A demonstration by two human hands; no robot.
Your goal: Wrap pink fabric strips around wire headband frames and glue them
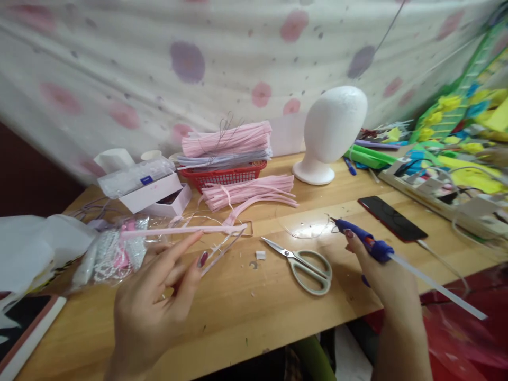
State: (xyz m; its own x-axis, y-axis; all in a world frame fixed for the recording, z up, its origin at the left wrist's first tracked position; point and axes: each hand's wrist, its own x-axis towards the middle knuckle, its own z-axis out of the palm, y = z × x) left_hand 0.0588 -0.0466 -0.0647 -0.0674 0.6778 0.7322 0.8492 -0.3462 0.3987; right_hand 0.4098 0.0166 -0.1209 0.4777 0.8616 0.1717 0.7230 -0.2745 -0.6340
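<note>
My left hand [162,291] holds a thin strip bent into a narrow V, pale pink on its upper arm [178,230] and clearer on its lower one, pinched near the fingertips. In my right hand [377,270] is a blue hot glue gun [359,234], its dark nozzle pointing left and a long translucent glue stick [440,291] sticking out behind. Between the hands lie scissors [311,270] with pale handles, blades slightly apart. A small white scrap [260,255] sits left of them. A bundle of pink strips [250,190] rests beyond the left hand.
Behind stands a red basket [230,177] topped with pink and lilac bundles. A white foam head [333,127] stands at the back. Right are a phone [392,218] and a power strip [440,201]. Boxes [151,193] and a bag of beads [113,254] lie left.
</note>
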